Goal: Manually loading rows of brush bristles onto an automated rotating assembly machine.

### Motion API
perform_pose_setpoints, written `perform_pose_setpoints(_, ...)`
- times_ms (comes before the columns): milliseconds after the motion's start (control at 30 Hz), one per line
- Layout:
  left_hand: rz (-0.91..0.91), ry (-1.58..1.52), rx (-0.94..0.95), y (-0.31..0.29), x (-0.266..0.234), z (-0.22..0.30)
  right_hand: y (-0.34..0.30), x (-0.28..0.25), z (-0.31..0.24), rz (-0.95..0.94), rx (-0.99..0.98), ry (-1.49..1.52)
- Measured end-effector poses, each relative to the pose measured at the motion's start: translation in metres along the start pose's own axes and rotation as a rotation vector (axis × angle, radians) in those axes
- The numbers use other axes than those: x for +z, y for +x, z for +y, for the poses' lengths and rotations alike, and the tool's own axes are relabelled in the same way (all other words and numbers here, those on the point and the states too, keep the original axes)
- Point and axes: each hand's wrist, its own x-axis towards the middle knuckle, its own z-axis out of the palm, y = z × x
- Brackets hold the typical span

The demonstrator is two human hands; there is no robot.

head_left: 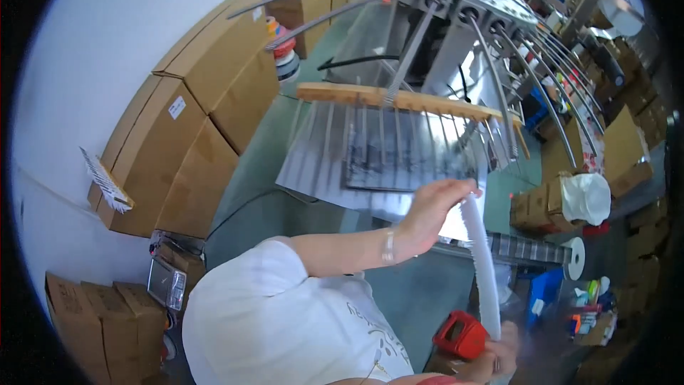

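Between my two hands stretches a long, narrow white strip (482, 264) with a rough, fringed edge. My left hand (432, 215) pinches its upper end with the fingertips, and a clear band circles that wrist. Down at the lower edge, my right hand (495, 356) is closed round the other end, slightly blurred. Just beyond my left hand hangs a wooden bar (420, 102) with a row of thin metal rods below it. Above the bar is a round metal machine head (434, 0) with several long rods spreading outward.
Large cardboard boxes (189, 107) line the wall at left. A red plastic container (458, 335) stands beside my right hand. At right are a white roll (574, 258), a blue bin (545, 292) and a carton with a white bag (586, 198). The machine's rods jut out overhead.
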Motion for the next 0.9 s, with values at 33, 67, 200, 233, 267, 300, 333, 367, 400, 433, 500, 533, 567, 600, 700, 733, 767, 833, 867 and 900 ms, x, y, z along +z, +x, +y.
perform_pose_setpoints(33, -0.014, -0.02, 0.042, -0.013, -0.011, 0.025, 0.009, 0.016, -0.008, -0.053, -0.035, 0.054)
perform_pose_setpoints(67, 0.013, 0.028, 0.094, -0.029, -0.023, 0.053, 0.022, 0.033, -0.02, -0.154, -0.037, 0.069)
perform_pose_setpoints(200, 0.106, -0.112, 0.121, -0.072, -0.088, 0.152, 0.052, 0.117, -0.031, -0.585, -0.308, 0.196)
perform_pose_setpoints(233, 0.114, -0.186, 0.126, -0.089, -0.113, 0.178, 0.059, 0.157, -0.034, -0.643, -0.382, 0.301)
perform_pose_setpoints(267, 0.135, -0.271, 0.099, -0.1, -0.13, 0.199, 0.066, 0.189, -0.046, -0.74, -0.419, 0.359)
perform_pose_setpoints(300, 0.132, -0.278, 0.026, -0.101, -0.144, 0.215, 0.065, 0.215, -0.072, -0.732, -0.428, 0.328)
perform_pose_setpoints(333, 0.13, -0.289, -0.044, -0.1, -0.158, 0.229, 0.065, 0.238, -0.096, -0.726, -0.438, 0.3)
perform_pose_setpoints(367, 0.171, -0.246, 0.067, -0.118, -0.178, 0.245, 0.065, 0.262, -0.1, -0.78, -0.507, 0.31)
perform_pose_setpoints(400, 0.181, -0.289, 0.064, -0.126, -0.19, 0.261, 0.071, 0.282, -0.114, -0.827, -0.515, 0.348)
perform_pose_setpoints(433, 0.176, -0.325, 0.061, -0.132, -0.2, 0.283, 0.083, 0.303, -0.128, -0.943, -0.569, 0.359)
perform_pose_setpoints(500, 0.201, -0.291, 0.12, -0.141, -0.229, 0.32, 0.087, 0.35, -0.145, -0.97, -0.579, 0.366)
perform_pose_setpoints(533, 0.275, -0.229, 0.184, -0.15, -0.25, 0.338, 0.076, 0.378, -0.144, -0.876, -0.568, 0.323)
perform_pose_setpoints(567, 0.302, -0.173, 0.218, -0.149, -0.266, 0.353, 0.065, 0.398, -0.146, -0.77, -0.553, 0.226)
perform_pose_setpoints(600, 0.323, -0.092, 0.238, -0.143, -0.275, 0.364, 0.061, 0.404, -0.149, -0.81, -0.486, 0.121)
perform_pose_setpoints(700, 0.305, 0.095, 0.201, -0.122, -0.315, 0.39, 0.053, 0.461, -0.163, -0.87, -0.439, 0.072)
perform_pose_setpoints(733, 0.348, 0.04, 0.151, -0.117, -0.331, 0.396, 0.053, 0.482, -0.161, -0.974, -0.43, 0.168)
perform_pose_setpoints(767, 0.391, -0.079, 0.122, -0.119, -0.342, 0.401, 0.055, 0.502, -0.156, -1.061, -0.426, 0.26)
perform_pose_setpoints(833, 0.462, -0.105, 0.085, -0.116, -0.382, 0.401, 0.067, 0.534, -0.143, -1.158, -0.356, 0.25)
perform_pose_setpoints(867, 0.463, -0.157, 0.11, -0.109, -0.401, 0.403, 0.074, 0.55, -0.133, -1.225, -0.291, 0.435)
perform_pose_setpoints(900, 0.446, -0.121, 0.061, -0.097, -0.405, 0.408, 0.083, 0.564, -0.121, -1.285, -0.222, 0.614)
